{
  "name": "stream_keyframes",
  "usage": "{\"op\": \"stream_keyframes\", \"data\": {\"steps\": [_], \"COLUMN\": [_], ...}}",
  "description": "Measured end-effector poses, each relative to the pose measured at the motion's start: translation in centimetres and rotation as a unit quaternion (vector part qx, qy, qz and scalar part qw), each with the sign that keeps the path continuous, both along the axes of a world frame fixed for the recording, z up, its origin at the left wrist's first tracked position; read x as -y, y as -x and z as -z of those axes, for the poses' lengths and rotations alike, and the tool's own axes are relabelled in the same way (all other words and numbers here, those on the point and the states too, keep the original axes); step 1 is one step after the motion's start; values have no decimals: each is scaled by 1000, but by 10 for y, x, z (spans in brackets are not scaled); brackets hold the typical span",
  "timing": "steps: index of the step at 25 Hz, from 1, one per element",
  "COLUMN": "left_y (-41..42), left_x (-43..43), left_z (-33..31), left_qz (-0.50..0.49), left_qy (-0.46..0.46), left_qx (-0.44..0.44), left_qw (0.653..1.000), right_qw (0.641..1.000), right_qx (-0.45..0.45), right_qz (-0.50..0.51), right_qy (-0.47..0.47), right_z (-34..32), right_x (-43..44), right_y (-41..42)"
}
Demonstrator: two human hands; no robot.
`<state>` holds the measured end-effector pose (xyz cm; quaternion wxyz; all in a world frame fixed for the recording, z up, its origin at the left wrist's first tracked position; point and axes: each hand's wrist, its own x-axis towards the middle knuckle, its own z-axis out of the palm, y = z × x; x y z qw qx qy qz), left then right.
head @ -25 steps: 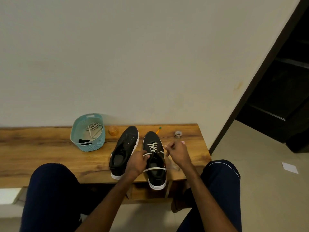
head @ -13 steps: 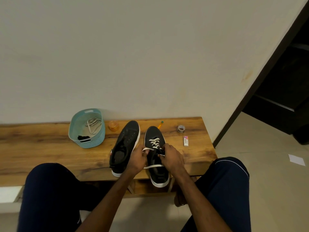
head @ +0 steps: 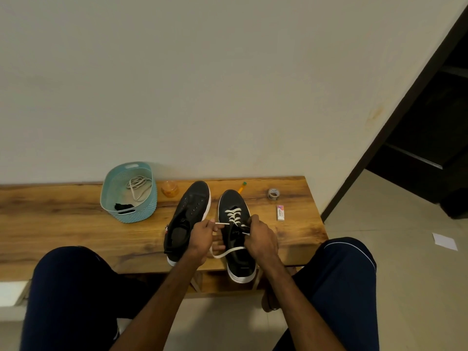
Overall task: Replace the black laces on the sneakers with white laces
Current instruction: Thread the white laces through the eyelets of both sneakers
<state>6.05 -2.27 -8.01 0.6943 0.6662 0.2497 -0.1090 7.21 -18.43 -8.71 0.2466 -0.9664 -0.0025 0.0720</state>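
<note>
1. While the white lace (head: pixel 234 216) is being threaded, the part-laced sneaker (head: pixel 231 201) is seen standing on the wooden bench (head: pixel 63 224), toe towards the wall and heel overhanging the near edge, just beside its mate
2. Several crossings are laid over the forward eyelets. The rows nearest the ankle are judged not yet threaded, and a slack run of lace is draped across the shoe's opening between the hands
3. One lace end is pinched in the curled fingers of the left hand (head: pixel 201 239), and the other run is gripped in the curled fingers of the right hand (head: pixel 260 239), which is held over the shoe's side
4. On the unlaced sneaker (head: pixel 192 209) only bare eyelets are shown, with no lace of either colour. The black laces are therefore judged removed from both shoes, and well under half of the relacing is judged done
5. Farther left on the bench a teal basket (head: pixel 106 196) is placed. A second white lace (head: pixel 139 186) is coiled in it beside a dark bundle (head: pixel 122 206), taken to be the removed black laces
6. Nearer the wall an orange jar (head: pixel 169 189), an orange pen (head: pixel 241 187) and a tape roll (head: pixel 273 193) are set out, with an eraser (head: pixel 280 213) close by
7. Lettering is printed along the eraser's sleeve but is too small to be read with certainty, and no brand mark can be made out on either sneaker
</note>
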Motion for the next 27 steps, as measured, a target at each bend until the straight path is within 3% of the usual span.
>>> {"op": "stream_keyframes", "data": {"steps": [3,7,12,16,21,27], "left_y": [1,-1,5,8,-4,-23], "left_x": [0,-11,-42,-53,-28,-14], "left_z": [-9,-47,-111,-134,-151,-159], "left_qz": [10,30,-28,-38,14,51], "left_qy": [39,8,106,3,62,-26], "left_qx": [-24,-32,24,161,256,345], "left_qw": [999,999,994,986,965,937], "right_qw": [1000,988,962,924,864,869], "right_qx": [-11,-84,-112,-36,45,92], "right_qz": [8,31,21,33,20,-2], "right_qy": [-2,-125,-247,-379,-501,-487], "right_z": [-5,-19,-46,-90,-160,-206], "right_x": [0,12,21,13,0,-11], "right_y": [2,-1,-8,-4,-17,-36]}}
